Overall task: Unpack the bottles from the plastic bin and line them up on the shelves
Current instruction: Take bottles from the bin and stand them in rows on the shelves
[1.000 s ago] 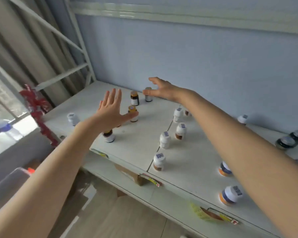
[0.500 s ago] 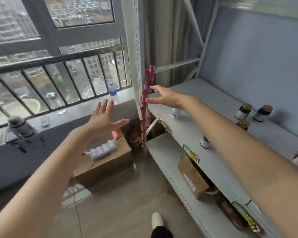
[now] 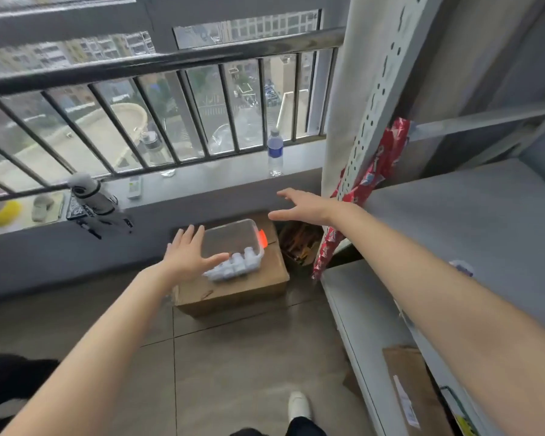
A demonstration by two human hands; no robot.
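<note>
The clear bin (image 3: 228, 239) on the brown box (image 3: 233, 292) has an orange latch (image 3: 262, 239) and holds white bottles (image 3: 233, 266); right of the box hangs red printed wrap (image 3: 381, 162).

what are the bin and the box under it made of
The bin looks like clear, glossy plastic: the white bottles show through its wall. The box is probably matte brown cardboard, judging by its dull brown faces and soft edges.
</note>
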